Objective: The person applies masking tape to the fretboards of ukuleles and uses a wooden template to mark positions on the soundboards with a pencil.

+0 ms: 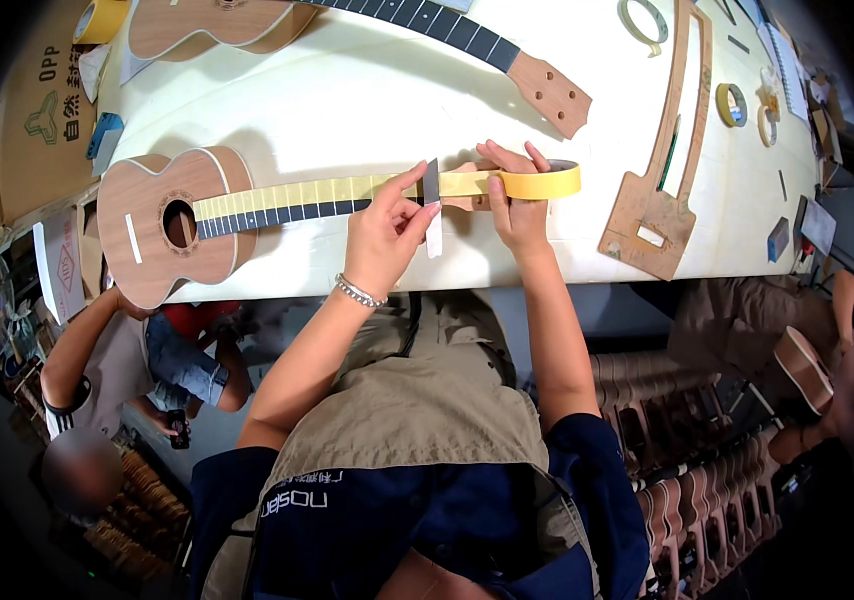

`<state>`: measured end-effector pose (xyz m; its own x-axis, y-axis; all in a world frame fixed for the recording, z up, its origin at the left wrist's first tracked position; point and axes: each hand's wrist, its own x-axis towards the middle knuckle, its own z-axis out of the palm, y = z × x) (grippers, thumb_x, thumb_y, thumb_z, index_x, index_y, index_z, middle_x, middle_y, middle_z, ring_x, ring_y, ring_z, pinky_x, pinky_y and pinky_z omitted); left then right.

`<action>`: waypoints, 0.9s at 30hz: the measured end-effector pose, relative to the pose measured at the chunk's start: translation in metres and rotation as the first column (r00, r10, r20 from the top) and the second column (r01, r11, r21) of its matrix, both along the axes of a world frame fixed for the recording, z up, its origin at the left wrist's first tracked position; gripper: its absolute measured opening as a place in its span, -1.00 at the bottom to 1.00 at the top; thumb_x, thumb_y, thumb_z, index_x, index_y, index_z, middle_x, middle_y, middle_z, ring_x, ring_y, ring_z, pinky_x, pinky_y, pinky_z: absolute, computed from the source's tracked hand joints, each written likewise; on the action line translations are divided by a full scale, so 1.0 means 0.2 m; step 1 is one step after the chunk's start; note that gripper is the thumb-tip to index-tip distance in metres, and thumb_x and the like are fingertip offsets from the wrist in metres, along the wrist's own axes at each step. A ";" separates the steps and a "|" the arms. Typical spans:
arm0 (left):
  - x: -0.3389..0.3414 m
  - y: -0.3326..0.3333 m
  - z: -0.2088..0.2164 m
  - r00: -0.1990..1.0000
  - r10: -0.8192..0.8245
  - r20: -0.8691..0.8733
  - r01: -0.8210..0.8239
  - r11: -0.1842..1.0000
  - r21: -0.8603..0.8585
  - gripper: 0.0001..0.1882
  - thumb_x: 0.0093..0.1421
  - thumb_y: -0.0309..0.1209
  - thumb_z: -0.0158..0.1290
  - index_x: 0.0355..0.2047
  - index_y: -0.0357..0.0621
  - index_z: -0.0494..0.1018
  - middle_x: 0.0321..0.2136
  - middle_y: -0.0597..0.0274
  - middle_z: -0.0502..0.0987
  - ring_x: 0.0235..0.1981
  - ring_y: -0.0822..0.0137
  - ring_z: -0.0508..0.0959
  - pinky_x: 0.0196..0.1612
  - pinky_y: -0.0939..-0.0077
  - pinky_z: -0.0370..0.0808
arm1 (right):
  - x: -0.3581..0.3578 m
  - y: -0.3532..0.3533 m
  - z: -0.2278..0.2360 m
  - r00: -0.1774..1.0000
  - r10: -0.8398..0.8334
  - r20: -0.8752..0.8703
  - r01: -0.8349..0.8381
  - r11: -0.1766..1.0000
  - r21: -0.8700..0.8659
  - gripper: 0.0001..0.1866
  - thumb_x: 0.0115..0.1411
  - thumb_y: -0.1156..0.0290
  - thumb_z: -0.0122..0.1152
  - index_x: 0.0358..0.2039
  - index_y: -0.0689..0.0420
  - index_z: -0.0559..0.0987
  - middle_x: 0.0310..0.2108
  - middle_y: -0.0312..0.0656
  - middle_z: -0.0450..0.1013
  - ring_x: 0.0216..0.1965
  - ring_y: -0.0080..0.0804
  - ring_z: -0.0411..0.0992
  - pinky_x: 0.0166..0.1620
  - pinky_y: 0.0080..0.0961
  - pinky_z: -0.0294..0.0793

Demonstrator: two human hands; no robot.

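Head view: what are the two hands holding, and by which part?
Left hand: flat grey strip, thumb at its middle, index finger near its upper end. Right hand: yellow tape roll, by its left side; finger placement partly hidden.

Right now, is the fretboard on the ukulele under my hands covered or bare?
Partly covered: yellow tape runs along its far side; dark fretboard shows along the near side. Your left hand hides one stretch.

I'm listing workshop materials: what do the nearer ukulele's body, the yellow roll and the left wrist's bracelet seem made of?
Ukulele body: apparently wood, matte, from its brown tone and lack of gloss.
Yellow roll: tape, paper or thin plastic, unclear which; its unrolled length looks slightly see-through.
Bracelet: likely metal, polished, from its silvery, shiny links.
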<state>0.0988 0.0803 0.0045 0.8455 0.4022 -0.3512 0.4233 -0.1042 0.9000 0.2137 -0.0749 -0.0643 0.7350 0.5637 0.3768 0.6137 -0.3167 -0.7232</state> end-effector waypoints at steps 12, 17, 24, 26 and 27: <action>0.01 -0.02 0.00 0.999 0.049 -0.001 -0.048 0.992 0.119 -0.52 0.05 -0.46 0.18 0.03 -0.08 0.41 -0.67 0.21 0.50 -0.71 0.43 0.43 -0.57 0.58 0.39 | -0.37 0.08 0.38 0.960 0.158 0.231 -0.213 0.949 0.233 -0.74 0.11 0.55 0.10 -0.15 0.08 0.50 -0.02 -0.21 0.46 0.10 -0.18 0.35 0.28 -0.14 0.01; -0.19 0.17 -0.11 0.853 -0.455 0.255 0.101 0.624 0.775 -0.51 -0.08 -0.41 0.28 -0.08 -0.12 0.46 -0.47 0.23 0.54 -0.45 0.36 0.55 -0.43 0.56 0.48 | -0.35 0.15 0.37 0.677 0.103 -0.729 0.533 0.615 0.581 -0.60 0.14 0.75 -0.01 -0.03 0.11 0.30 0.01 0.08 0.39 0.14 -0.13 0.31 0.20 -0.31 0.21; -0.10 -0.03 0.11 0.954 0.280 0.102 -0.184 0.822 -0.540 -0.83 0.02 -0.57 0.23 -0.37 -0.24 0.48 -0.38 0.30 0.52 -0.34 0.54 0.49 -0.27 0.66 0.47 | -0.47 0.21 0.36 0.630 0.347 -0.695 0.428 0.593 0.683 -0.50 0.10 0.77 0.00 0.05 0.11 0.26 0.07 0.00 0.34 0.23 -0.14 0.18 0.28 -0.16 0.09; -0.16 0.01 0.12 0.941 0.335 0.051 -0.250 0.787 -0.564 -0.88 0.05 -0.59 0.19 -0.45 -0.22 0.45 -0.48 0.35 0.52 -0.43 0.54 0.47 -0.33 0.72 0.41 | -0.46 0.14 0.37 0.217 0.758 -0.615 0.795 0.228 0.562 -0.47 0.10 0.72 0.01 0.11 0.13 0.26 0.10 0.00 0.32 0.25 -0.14 0.15 0.31 -0.13 -0.01; -0.21 0.11 0.12 0.938 0.329 0.115 -0.266 0.889 -0.372 -0.89 0.04 -0.58 0.20 -0.47 -0.22 0.45 -0.48 0.35 0.52 -0.44 0.54 0.47 -0.33 0.71 0.42 | -0.43 0.06 0.37 0.051 0.907 -0.417 0.931 0.108 0.348 -0.45 0.10 0.69 0.01 0.14 0.14 0.26 0.11 -0.01 0.31 0.25 -0.14 0.13 0.32 -0.12 -0.07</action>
